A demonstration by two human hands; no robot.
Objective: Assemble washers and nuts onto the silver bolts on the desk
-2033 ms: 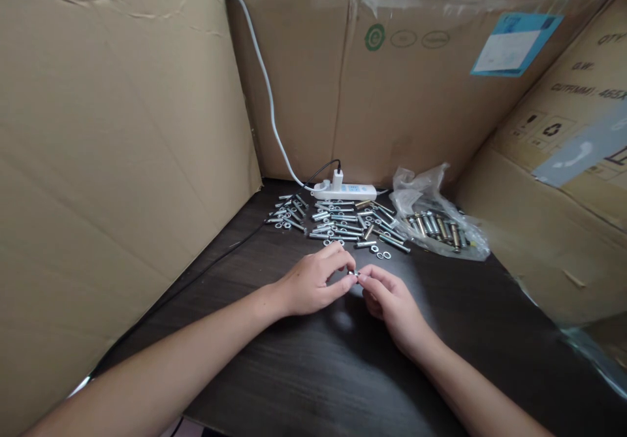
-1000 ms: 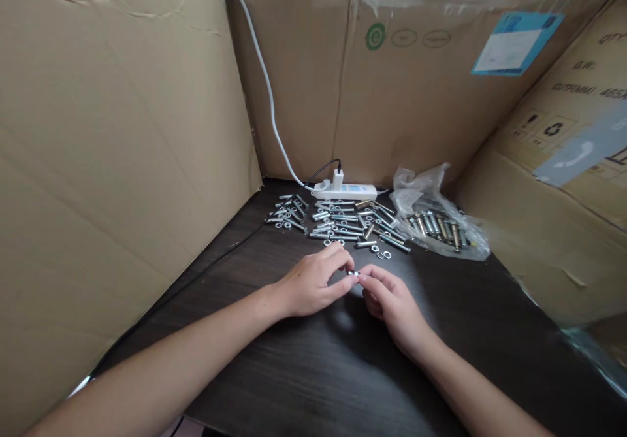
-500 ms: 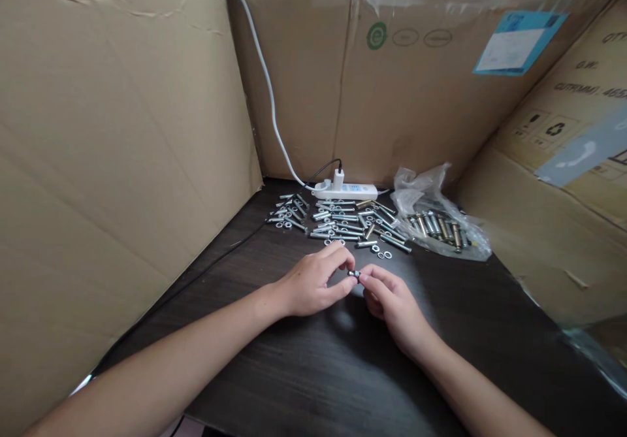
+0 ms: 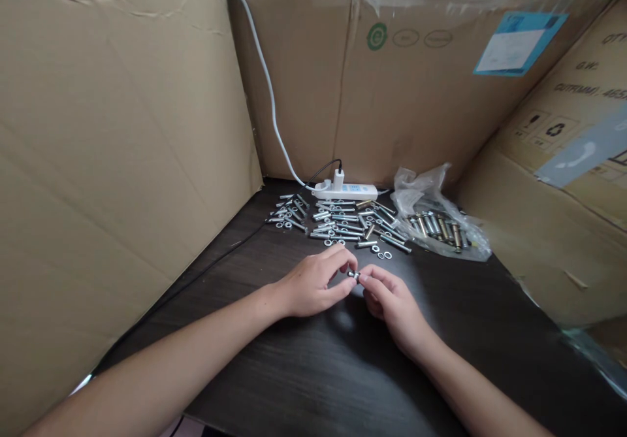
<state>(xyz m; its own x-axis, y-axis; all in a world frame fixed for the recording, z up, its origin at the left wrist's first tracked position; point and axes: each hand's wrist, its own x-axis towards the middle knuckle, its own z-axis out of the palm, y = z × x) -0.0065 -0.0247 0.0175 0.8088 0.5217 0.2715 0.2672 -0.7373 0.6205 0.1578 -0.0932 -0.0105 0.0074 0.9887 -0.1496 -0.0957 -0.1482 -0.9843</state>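
1. Two bare hands at 6 o'clock: left hand (image 4: pixel 313 285) and right hand (image 4: pixel 393 303).
2. One small silver metal fastener (image 4: pixel 353 274), pinched between both hands.
3. One white plastic power strip (image 4: pixel 350 193) at 12 o'clock, carrying one white charger plug (image 4: pixel 337 179).
4. One crumpled clear plastic bag (image 4: pixel 431 211) at 1 o'clock; the bolts inside are too blurred to count.
5. Loose silver steel bolts (image 4: pixel 343 223) at 12 o'clock: dozens, too many to count exactly.
6. Three flat silver metal washers (image 4: pixel 381 253) at the pile's near edge.

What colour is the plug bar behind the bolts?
The power strip is white with a pale blue patch; head view shows it best.
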